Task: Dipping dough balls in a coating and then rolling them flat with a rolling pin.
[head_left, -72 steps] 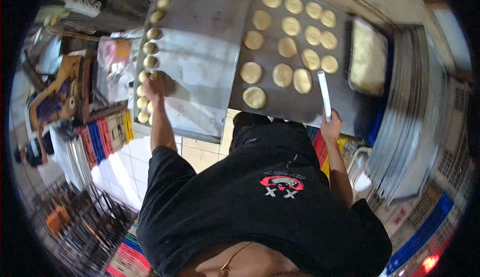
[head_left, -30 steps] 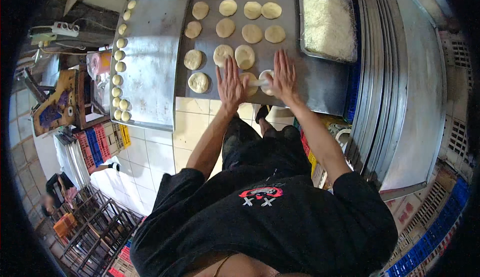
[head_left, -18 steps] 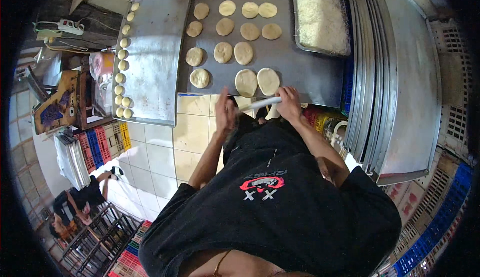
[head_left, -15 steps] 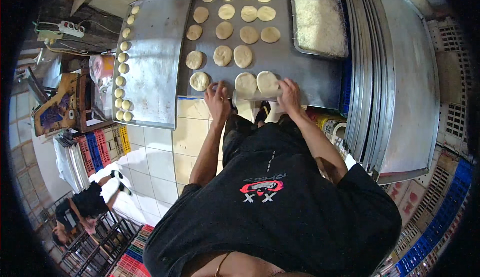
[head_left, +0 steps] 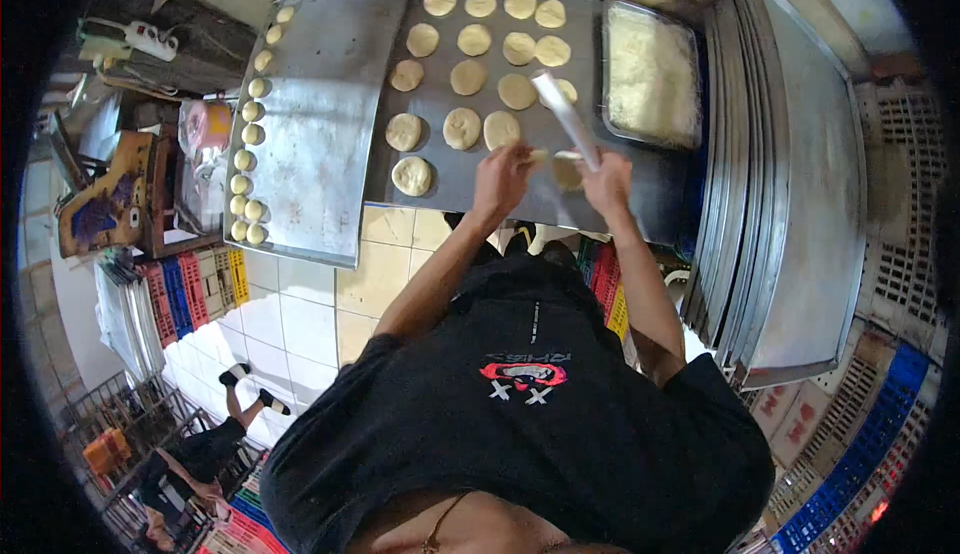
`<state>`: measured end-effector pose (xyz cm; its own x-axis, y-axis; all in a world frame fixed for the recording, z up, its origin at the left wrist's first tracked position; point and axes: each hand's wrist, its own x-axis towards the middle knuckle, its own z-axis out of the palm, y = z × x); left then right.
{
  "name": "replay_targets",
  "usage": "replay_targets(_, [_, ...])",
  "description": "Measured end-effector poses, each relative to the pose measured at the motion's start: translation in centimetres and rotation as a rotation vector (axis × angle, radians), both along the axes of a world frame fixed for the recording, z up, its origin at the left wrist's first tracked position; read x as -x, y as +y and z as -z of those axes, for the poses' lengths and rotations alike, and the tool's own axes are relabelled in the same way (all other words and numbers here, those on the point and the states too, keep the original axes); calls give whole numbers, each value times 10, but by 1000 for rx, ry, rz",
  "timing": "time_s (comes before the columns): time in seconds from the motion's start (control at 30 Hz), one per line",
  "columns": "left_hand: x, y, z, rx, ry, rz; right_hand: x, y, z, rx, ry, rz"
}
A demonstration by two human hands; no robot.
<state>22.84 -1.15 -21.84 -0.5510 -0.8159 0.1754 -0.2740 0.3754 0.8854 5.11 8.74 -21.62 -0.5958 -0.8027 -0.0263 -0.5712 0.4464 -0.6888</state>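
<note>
My right hand (head_left: 607, 184) is closed around a whitish rolling pin (head_left: 566, 116), which is tilted up and blurred by motion. To its left, my left hand (head_left: 502, 186) pinches a pale piece of dough (head_left: 539, 156), seen edge-on and smeared. Another pale bit shows beside the right hand, too blurred to make out fully. Both hands are over the near part of a dark metal tray (head_left: 640, 169). Flat round dough discs (head_left: 462, 129) lie in rows on that tray. One disc (head_left: 411, 176) sits alone near the front edge.
A rectangular pan of pale shreds (head_left: 651, 74) stands on the tray's right. Left of it, another metal tray (head_left: 310, 124) carries small dough balls (head_left: 252, 112) along its left edge. Upright stacked trays (head_left: 740, 174) stand at right. A person (head_left: 190, 464) is at lower left.
Two dough discs at the near edge have left the tray surface between my hands. My right hand has raised the rolling pin; my left hand has moved right. The view has shifted slightly.
</note>
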Motion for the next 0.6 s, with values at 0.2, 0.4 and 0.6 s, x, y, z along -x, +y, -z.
replay_targets(0.2, [15,-8,36,749,-522,586,8,6,30,-309,175,-37])
replay_targets(0.4, [-115,-63,31,182,-169,213,-25,53,70,-192,124,189])
replay_targets(0.6, [-419,-189,63,543,-711,-845,-68,29,37,-45,153,156])
